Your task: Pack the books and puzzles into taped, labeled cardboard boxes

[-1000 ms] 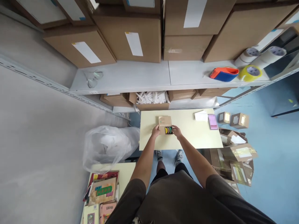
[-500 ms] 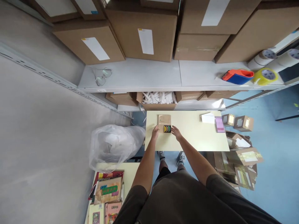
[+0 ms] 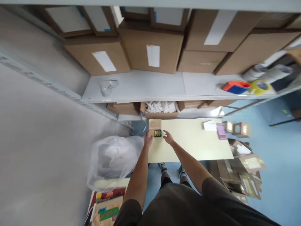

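A narrow storeroom with a blue floor point(image 3: 277, 163) holds a grey metal shelf point(image 3: 141, 88) stacked with large brown cardboard cartons point(image 3: 150, 53) bearing white labels. In front of it stands a pale yellow rectangular table point(image 3: 195, 144). At the table's far left corner lies a small flat brown card packet printed with coloured half-circles point(image 3: 155, 128), close to both table edges. The left hand point(image 3: 148, 139) touches the packet's near left corner. The view is too small to tell whether it pinches the card or only rests against it. The right hand point(image 3: 167, 137) is just beside the packet's near right corner, fingers spread and loose, grasping nothing. Handling here probably goes best with flat fingertips on the two near corners, so the thin card stays flat and square to the table edges. A one-sided push could turn it or send it off the corner into the gap before the shelf. Below the shelf, an open brown carton of white pieces point(image 3: 161, 108) sits near the packet. A clear plastic bag point(image 3: 113, 160) bulges to the left of the table. Farther right lie a white paper point(image 3: 210, 125) on the table and small windowed cardboard boxes point(image 3: 240, 128) on the floor. On the shelf are clear safety glasses point(image 3: 108, 86), an orange and blue tape dispenser point(image 3: 236, 87) and a yellow tape roll point(image 3: 260, 86).
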Tool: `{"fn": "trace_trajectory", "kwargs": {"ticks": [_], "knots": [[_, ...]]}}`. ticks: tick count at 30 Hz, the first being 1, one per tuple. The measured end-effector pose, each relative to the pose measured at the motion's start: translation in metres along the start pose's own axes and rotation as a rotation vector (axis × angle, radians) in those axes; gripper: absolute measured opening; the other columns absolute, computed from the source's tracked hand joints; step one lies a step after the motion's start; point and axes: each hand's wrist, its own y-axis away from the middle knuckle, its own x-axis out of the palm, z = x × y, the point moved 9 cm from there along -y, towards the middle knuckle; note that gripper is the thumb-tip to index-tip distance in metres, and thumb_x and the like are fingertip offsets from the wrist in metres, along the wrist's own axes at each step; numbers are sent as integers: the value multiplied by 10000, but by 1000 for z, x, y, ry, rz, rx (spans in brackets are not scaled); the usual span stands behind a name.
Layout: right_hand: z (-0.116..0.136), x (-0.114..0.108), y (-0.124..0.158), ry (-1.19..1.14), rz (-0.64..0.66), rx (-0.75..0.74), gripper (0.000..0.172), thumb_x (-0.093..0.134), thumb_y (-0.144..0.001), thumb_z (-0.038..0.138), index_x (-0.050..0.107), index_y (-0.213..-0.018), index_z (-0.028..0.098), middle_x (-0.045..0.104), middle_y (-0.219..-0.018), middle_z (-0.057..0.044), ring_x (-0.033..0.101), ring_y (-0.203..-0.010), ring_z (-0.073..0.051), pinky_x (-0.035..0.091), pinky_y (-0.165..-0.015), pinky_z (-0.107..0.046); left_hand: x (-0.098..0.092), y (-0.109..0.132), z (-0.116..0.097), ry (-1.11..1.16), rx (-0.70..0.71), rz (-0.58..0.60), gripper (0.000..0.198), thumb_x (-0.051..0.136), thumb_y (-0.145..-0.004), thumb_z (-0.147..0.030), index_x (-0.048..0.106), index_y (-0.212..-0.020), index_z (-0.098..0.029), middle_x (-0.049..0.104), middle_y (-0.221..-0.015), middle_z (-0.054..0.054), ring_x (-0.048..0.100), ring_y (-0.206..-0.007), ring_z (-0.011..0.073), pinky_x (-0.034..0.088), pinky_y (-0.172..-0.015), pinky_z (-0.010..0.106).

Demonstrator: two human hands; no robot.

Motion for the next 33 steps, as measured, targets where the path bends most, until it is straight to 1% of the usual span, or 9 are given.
{"fn": "trace_trajectory", "kwargs": {"ticks": [4, 9, 12, 16, 20, 23, 27, 30, 33], "knots": [[32, -58, 23, 131, -100, -148, 622, 645, -798, 100, 708, -1391, 279, 687, -1495, -79, 686, -1311, -287, 565, -1125, -461, 8, 3, -34, -90, 107, -12, 467, 613, -952, -237, 668, -1416, -214, 608, -1552, 142, 483, -1527, 339, 352, -1318, 556], [68, -163, 70, 170, -276, -327, 612, 600, -851, 125, 680, -1434, 291, 672, -1506, -82, 675, -1310, -282, 603, -1072, -465, 47, 9, -125, -172, 378, 112, 543, 575, -949, -212, 635, -1489, -227, 529, -1639, 136, 426, -1576, 320, 337, -1334, 535], [75, -228, 110, 215, -393, -431, 602, 594, -868, 164, 670, -1451, 288, 661, -1513, -88, 651, -1343, -283, 557, -1138, -498, 83, 16, -186, -170, 466, 165, 588, 578, -955, -217, 597, -1542, -251, 496, -1670, 112, 405, -1593, 307, 337, -1339, 517], [62, -309, 164, 210, -584, -472, 587, 586, -880, 228, 667, -1459, 282, 663, -1505, -97, 628, -1375, -303, 506, -1183, -529, 142, 27, -260, -83, 523, 239, 604, 601, -960, -247, 577, -1564, -257, 467, -1693, 115, 380, -1609, 323, 294, -1356, 537], [47, -379, 192, 157, -692, -457, 576, 601, -870, 268, 681, -1440, 272, 675, -1493, -106, 617, -1389, -322, 479, -1203, -539, 205, 40, -323, -22, 556, 339, 653, 616, -971, -291, 511, -1613, -231, 448, -1706, 155, 359, -1619, 352, 254, -1361, 578], [55, -425, 188, 147, -686, -486, 577, 627, -860, 274, 686, -1434, 265, 686, -1480, -110, 601, -1408, -328, 452, -1228, -540, 245, 46, -360, -14, 571, 366, 711, 624, -969, -287, 448, -1655, -223, 445, -1709, 165, 358, -1620, 349, 254, -1360, 576], [89, -481, 161, 150, -645, -585, 567, 609, -884, 279, 684, -1445, 246, 692, -1460, -128, 611, -1390, -329, 446, -1234, -532, 285, 45, -394, -42, 545, 347, 706, 613, -974, -256, 448, -1660, -241, 471, -1697, 143, 393, -1606, 327, 307, -1342, 536], [126, -515, 133, 203, -597, -662, 570, 588, -910, 282, 666, -1474, 244, 671, -1489, -125, 602, -1398, -323, 441, -1243, -527, 306, 40, -411, -68, 510, 287, 684, 601, -982, -245, 464, -1653, -252, 487, -1690, 130, 419, -1593, 317, 342, -1326, 521], [168, -542, 104, 277, -541, -723, 585, 585, -918, 271, 648, -1498, 226, 662, -1500, -126, 583, -1420, -315, 425, -1260, -509, 316, 39, -428, -84, 487, 214, 665, 595, -991, -246, 479, -1646, -264, 504, -1677, 124, 438, -1581, 311, 357, -1319, 518]]}}
